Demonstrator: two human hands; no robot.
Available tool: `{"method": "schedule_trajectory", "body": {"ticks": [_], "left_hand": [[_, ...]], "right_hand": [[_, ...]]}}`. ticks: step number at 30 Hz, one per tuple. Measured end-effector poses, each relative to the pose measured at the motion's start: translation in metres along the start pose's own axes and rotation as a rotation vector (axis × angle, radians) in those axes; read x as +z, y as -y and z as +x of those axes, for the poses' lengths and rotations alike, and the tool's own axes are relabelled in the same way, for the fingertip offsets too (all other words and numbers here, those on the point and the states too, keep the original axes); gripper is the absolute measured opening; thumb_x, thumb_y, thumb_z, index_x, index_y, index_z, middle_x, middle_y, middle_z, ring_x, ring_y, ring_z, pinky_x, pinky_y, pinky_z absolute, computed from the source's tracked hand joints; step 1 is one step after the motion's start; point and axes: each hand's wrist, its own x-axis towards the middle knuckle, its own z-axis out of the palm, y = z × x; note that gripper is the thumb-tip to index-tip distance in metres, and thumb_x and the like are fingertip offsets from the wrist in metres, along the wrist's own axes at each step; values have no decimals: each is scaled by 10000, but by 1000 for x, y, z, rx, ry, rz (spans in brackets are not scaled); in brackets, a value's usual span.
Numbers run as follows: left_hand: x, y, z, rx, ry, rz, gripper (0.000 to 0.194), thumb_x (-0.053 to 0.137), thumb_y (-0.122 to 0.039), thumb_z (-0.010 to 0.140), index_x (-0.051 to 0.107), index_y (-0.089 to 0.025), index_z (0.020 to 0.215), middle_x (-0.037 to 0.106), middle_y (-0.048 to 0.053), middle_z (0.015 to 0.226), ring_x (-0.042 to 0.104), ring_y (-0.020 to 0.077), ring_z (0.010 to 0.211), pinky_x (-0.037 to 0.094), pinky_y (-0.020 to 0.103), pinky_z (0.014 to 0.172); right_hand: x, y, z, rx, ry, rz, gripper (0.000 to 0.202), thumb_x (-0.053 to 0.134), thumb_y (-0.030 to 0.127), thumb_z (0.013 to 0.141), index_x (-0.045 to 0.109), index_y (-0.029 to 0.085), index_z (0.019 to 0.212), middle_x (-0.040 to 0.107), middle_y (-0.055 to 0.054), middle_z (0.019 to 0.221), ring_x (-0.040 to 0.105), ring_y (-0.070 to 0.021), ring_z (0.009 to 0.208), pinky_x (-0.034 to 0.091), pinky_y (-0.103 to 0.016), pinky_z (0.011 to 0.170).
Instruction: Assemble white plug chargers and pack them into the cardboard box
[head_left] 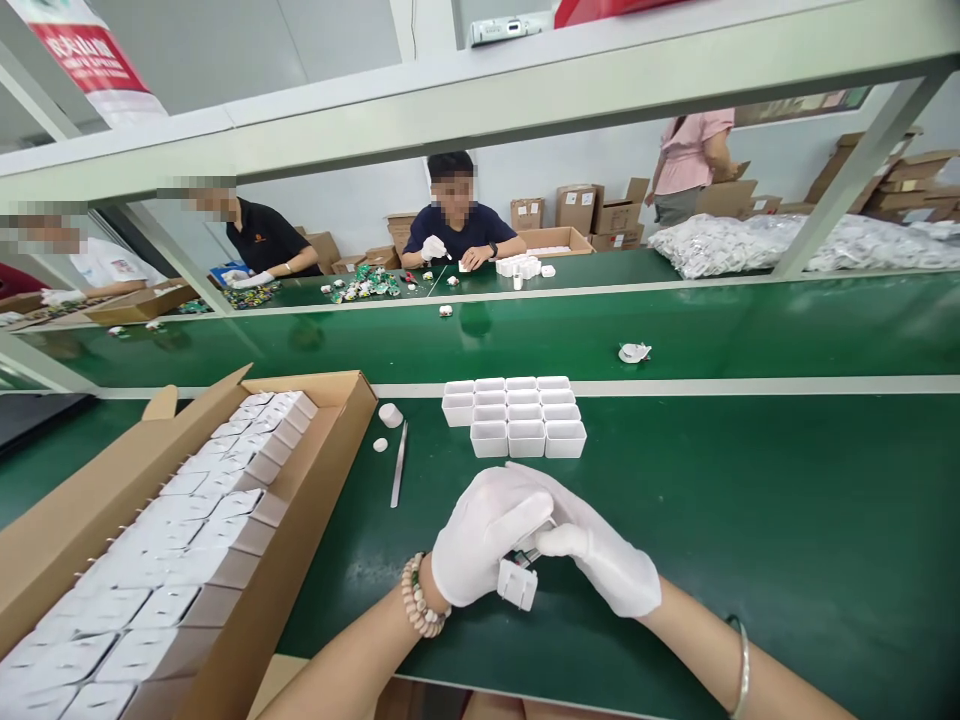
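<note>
The green worktop (720,520) spreads around you in the head view, white open cups (490,440) on the far side. Your left hand (484,535) and right hand (604,560) meet with fingers curled in; what each pinches can't be told. The white plug piece (517,585) shows just on their near side; best steady it lightly, without tugging or twisting.

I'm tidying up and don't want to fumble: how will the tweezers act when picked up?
The tweezers look slim and metallic, so they are probably stiff and light. Lying flat on the table, they seem likelier to slide than roll. Their smooth-looking surface might make them a bit slippery.
</note>
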Motion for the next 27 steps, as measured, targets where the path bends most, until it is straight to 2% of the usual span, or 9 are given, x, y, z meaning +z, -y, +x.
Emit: {"method": "schedule_trajectory", "body": {"ticks": [3, 6, 7, 8, 10, 13, 16, 21, 27], "left_hand": [[1, -1, 1, -17, 25, -36, 403, 301, -258, 964, 622, -148, 747, 639, 37, 720, 582, 151, 700, 467, 302, 759], [3, 3, -3, 68, -69, -80, 226, 437, -271, 928, 632, -183, 1001, 664, 57, 873, 615, 182, 827, 495, 328, 811], [4, 4, -5, 96, -125, -94, 252, 498, -269, 903, 592, -205, 1128, 659, 72, 957, 616, 200, 898, 502, 340, 836], [6, 6, -8, 104, -176, -117, 365, 554, -262, 875, 528, -230, 1238, 643, 86, 1040, 610, 214, 962, 509, 353, 859], [8, 10, -12, 49, -216, -207, 545, 619, -229, 835, 426, -263, 1344, 603, 105, 1152, 602, 229, 1037, 521, 375, 896], [11, 13, -14, -62, -213, -344, 643, 678, -169, 780, 410, -252, 1358, 608, 101, 1174, 624, 230, 1039, 524, 394, 933], [13, 14, -13, -89, -224, -359, 753, 708, -121, 737, 360, -256, 1391, 623, 86, 1173, 636, 218, 1030, 528, 377, 937], [18, 19, -14, -117, -254, -124, 799, 684, -187, 770, 260, -279, 1441, 591, 86, 1233, 591, 223, 1106, 494, 383, 966], [19, 24, -18, -88, -162, 79, 751, 605, -251, 842, 179, -243, 1460, 583, 111, 1232, 570, 229, 1099, 493, 397, 930]], "right_hand": [[2, -1, 0, 29, -31, 4, 625, 597, 198, 754, 419, 249, 1351, 521, -45, 1341, 460, -277, 1242, 352, -487, 1060], [3, -1, 0, 11, -56, -20, 591, 621, 239, 774, 432, 250, 1334, 517, -53, 1344, 459, -273, 1249, 378, -460, 1046], [3, -1, 0, -17, -61, -42, 576, 627, 270, 788, 433, 252, 1330, 513, -56, 1348, 457, -271, 1251, 373, -452, 1051], [2, -1, 0, -46, -69, -70, 562, 622, 305, 806, 430, 256, 1332, 513, -61, 1347, 464, -270, 1245, 371, -451, 1052], [-2, -2, 0, -106, -105, -142, 542, 591, 363, 844, 409, 277, 1348, 519, -68, 1335, 501, -268, 1199, 389, -458, 1031], [-9, -2, 1, -225, -172, -312, 538, 583, 362, 862, 387, 313, 1361, 495, -74, 1351, 553, -263, 1111, 456, -453, 949], [-14, -4, 1, -340, -173, -472, 567, 609, 281, 844, 383, 322, 1363, 451, -69, 1394, 532, -259, 1145, 485, -419, 921], [-20, -11, 2, -378, -202, -562, 489, 590, 215, 848, 457, 275, 1315, 563, -75, 1282, 579, -233, 1085, 485, -405, 940], [-25, -8, 2, -362, -285, -600, 323, 588, 174, 820, 603, 244, 1135, 645, -62, 1136, 644, -204, 881, 550, -384, 814]]}}
